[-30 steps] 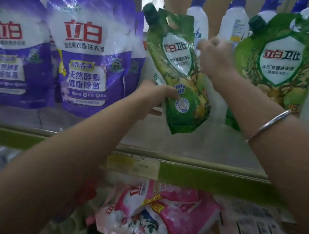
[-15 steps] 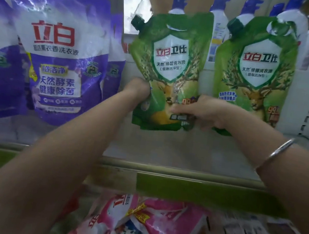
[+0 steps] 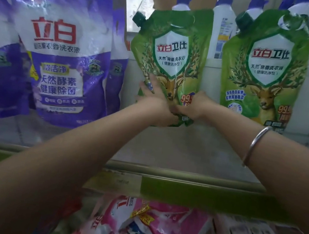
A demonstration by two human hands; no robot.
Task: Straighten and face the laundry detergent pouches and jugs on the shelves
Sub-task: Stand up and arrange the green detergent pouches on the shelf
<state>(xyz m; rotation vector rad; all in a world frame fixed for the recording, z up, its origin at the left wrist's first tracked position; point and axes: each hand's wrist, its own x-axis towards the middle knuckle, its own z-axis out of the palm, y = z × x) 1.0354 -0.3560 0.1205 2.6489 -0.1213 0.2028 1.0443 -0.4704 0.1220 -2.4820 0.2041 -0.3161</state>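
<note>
Head view: both hands hold the base of one green detergent pouch [image 3: 171, 62] on the upper shelf [image 3: 164, 151]. The left hand [image 3: 150, 98] grips the lower left corner, fingers spread up across the printed front. The right hand [image 3: 194, 105] is closed on the lower right corner. The pouch stands upright, label toward the aisle, its dark spout cap [image 3: 139, 18] at the upper left. Whether its base rests on the shelf or is slightly lifted cannot be determined.

Status, as judged from this frame:
- Faced: a second green pouch [image 3: 263, 73] stands just beside the held one, to its right, label forward. The purple pouches [image 3: 63, 56] to the left also show their fronts, though they lean somewhat.
- In progress: the held pouch appears squared with its neighbour but has not been released.
- Outstanding: the pink pouches [image 3: 143, 229] on the lower shelf lie flat and jumbled, labels at odd angles. These require standing up and facing.
- Not assessed: the white bottles with blue caps [image 3: 221, 30] behind the green pouches are only partly visible.
</note>
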